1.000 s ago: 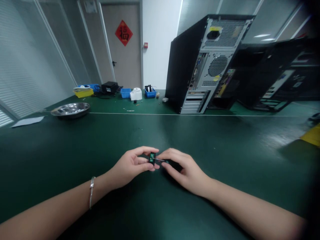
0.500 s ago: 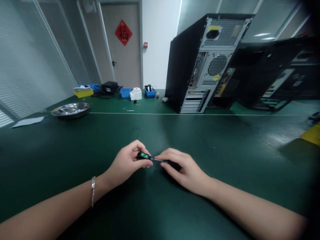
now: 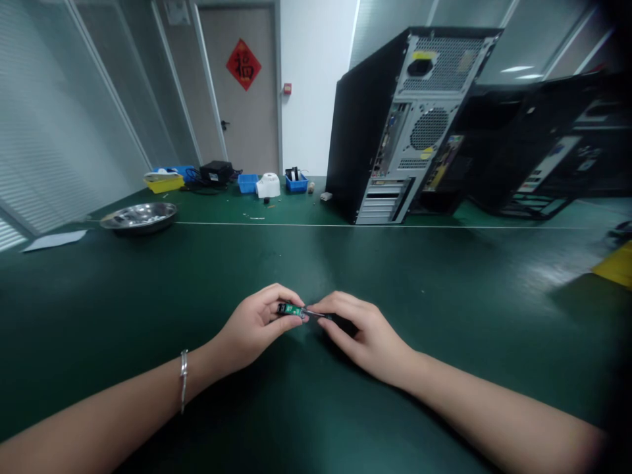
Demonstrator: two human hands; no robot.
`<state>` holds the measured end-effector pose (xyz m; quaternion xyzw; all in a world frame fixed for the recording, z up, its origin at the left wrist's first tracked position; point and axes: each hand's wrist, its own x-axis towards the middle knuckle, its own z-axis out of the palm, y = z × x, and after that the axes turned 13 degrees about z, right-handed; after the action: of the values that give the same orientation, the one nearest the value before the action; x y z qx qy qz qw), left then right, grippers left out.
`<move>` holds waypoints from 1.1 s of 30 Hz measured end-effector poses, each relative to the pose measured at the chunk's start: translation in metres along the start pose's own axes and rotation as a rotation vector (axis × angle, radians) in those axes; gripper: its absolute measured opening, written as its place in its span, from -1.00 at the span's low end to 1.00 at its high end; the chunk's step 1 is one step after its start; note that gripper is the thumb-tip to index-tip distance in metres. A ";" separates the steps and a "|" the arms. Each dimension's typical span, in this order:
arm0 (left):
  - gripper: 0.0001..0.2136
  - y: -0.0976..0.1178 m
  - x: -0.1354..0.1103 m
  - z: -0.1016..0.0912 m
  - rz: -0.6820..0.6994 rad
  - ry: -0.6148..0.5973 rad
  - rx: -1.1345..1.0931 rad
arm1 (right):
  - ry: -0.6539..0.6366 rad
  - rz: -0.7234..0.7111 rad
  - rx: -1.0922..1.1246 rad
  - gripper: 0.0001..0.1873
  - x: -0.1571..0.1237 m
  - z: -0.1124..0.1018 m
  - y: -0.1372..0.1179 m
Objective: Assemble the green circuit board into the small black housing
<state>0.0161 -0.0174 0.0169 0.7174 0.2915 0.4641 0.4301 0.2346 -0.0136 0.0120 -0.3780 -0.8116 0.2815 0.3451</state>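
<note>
My left hand [image 3: 254, 329] pinches a small green circuit board [image 3: 291, 309] with a black part at its left end, held between thumb and fingers just over the green tabletop. From the right, my right hand [image 3: 368, 332] grips a screwdriver [image 3: 317, 314] whose thin metal shaft points left at the board. Its dark handle is mostly hidden under the palm. The tip meets the board's right end near my left fingertips; whether it touches cannot be made out.
A black computer tower [image 3: 375, 131] stands at the back right, with more open cases beyond it. At the back left are a metal bowl [image 3: 141, 217], a yellow tray [image 3: 164, 183], a black adapter [image 3: 216, 172] and blue bins [image 3: 297, 184]. Something yellow [image 3: 615, 265] lies at the right edge.
The piece in my left hand has shifted slightly right and turned, showing more green board. Less of the screwdriver's shaft shows between the hands. My right hand has barely moved.
</note>
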 end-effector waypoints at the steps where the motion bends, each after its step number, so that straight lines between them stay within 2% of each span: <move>1: -0.87 0.001 0.000 -0.001 0.002 -0.002 0.054 | -0.001 0.003 0.000 -0.76 0.000 0.000 0.000; 5: -0.84 0.001 -0.001 -0.004 0.016 0.005 0.233 | -0.012 0.009 0.006 -0.76 0.000 0.000 0.001; 11: -0.84 -0.001 -0.002 -0.003 0.072 0.010 0.183 | 0.006 -0.005 0.001 -0.76 -0.001 0.000 0.002; 20: -0.83 0.003 0.000 0.002 -0.044 0.109 -0.059 | 0.013 -0.049 0.033 -0.76 0.000 0.000 0.001; 28: -0.79 0.006 0.002 0.001 -0.127 0.120 -0.114 | 0.011 -0.004 0.081 -0.75 -0.001 0.001 0.000; 33: -0.81 0.005 0.003 -0.001 -0.108 0.077 -0.058 | 0.062 0.033 0.078 -0.79 0.000 0.001 0.002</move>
<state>0.0159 -0.0172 0.0230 0.6695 0.3324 0.4759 0.4635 0.2346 -0.0131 0.0100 -0.3862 -0.7826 0.3066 0.3799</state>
